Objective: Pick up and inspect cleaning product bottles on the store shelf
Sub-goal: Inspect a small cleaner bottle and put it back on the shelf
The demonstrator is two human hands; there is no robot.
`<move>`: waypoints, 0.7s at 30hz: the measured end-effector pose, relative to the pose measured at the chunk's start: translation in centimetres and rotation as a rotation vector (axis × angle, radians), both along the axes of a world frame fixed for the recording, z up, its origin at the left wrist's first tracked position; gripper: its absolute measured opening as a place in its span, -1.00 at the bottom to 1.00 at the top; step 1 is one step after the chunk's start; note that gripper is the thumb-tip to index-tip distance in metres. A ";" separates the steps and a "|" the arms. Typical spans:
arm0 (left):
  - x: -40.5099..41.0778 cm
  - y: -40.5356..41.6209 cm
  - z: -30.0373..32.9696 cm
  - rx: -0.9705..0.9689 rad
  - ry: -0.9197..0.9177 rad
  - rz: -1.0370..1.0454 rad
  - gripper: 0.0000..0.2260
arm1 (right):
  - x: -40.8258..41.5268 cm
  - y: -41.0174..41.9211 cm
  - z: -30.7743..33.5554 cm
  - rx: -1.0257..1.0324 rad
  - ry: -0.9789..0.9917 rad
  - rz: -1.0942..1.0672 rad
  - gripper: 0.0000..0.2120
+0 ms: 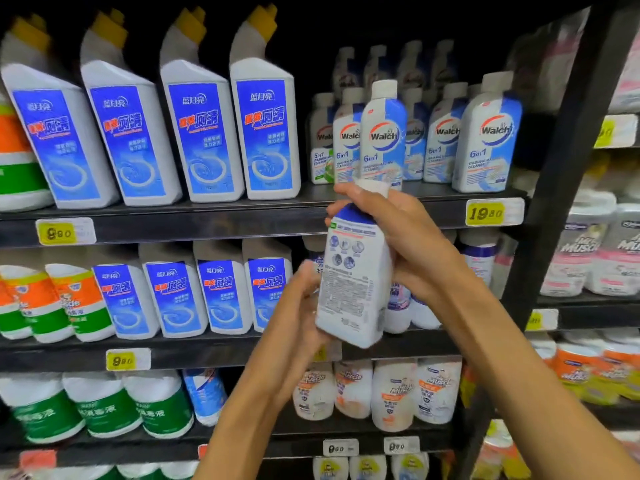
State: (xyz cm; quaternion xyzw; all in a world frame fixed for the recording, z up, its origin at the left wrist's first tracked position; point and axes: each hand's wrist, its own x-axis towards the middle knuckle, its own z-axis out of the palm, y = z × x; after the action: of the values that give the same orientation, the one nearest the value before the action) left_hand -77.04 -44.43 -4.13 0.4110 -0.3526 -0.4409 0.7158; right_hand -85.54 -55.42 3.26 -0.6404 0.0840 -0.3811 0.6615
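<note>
Inspection step: you are holding the bottle (353, 271) at frame centre, back label facing you, right hand (412, 237) gripping its top, left hand (298, 306) cupping its base. Probably next: reshelving it carefully.

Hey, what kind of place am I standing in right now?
Most likely a supermarket's cleaning aisle: black shelves stocked with rows of identical toilet cleaner bottles, yellow price tags on the edges, and both hands holding a Walch bottle.
</note>
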 end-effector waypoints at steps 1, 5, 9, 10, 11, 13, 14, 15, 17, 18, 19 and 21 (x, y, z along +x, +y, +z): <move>-0.3 -0.1 0.0 0.025 -0.073 0.032 -0.52 | 0.1 0.2 0.0 -0.005 0.018 -0.036 -0.84; -1.5 -0.1 -0.4 0.002 0.027 -0.032 -0.51 | 0.1 0.0 -0.1 0.143 -0.104 0.097 -0.80; -2.3 0.3 0.2 0.006 0.212 -0.325 -0.53 | 0.6 0.0 -0.2 0.253 -0.085 0.268 -0.62; -2.4 0.2 0.2 0.017 0.178 -0.338 -0.50 | 0.7 0.0 -0.1 0.244 -0.072 0.282 -0.66; -2.3 0.3 0.1 0.024 0.146 -0.333 -0.48 | 0.8 0.1 0.1 0.234 -0.061 0.250 -0.71; -1.6 0.4 0.6 0.013 0.140 -0.267 -0.45 | 0.8 -0.2 0.2 0.186 -0.021 0.140 -0.74; -1.3 0.5 1.0 0.006 0.150 -0.234 -0.44 | 0.8 -0.3 0.3 0.147 0.007 0.085 -0.74; -0.9 0.7 1.2 0.003 0.158 -0.223 -0.42 | 0.8 -0.4 0.4 0.115 0.034 0.036 -0.76; -0.6 0.9 1.5 0.030 0.163 -0.244 -0.40 | 1.1 -0.5 0.5 0.091 0.068 -0.017 -0.78; -0.6 0.9 1.3 0.045 0.185 -0.265 -0.42 | 1.2 -0.4 0.4 0.120 0.071 -0.009 -0.78; -0.5 0.8 1.0 0.038 0.247 -0.286 -0.45 | 1.2 -0.5 0.2 0.172 0.081 -0.004 -0.78; -0.7 1.2 0.9 -0.036 0.441 -0.360 -0.47 | 1.1 -0.2 0.0 0.337 0.075 0.085 -0.75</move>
State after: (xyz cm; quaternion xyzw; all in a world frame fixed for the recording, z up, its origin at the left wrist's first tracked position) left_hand -77.78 -43.23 -3.27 0.2232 -0.2635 -0.6334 0.6925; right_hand -84.49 -55.67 3.26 -0.5373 0.1439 -0.3092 0.7713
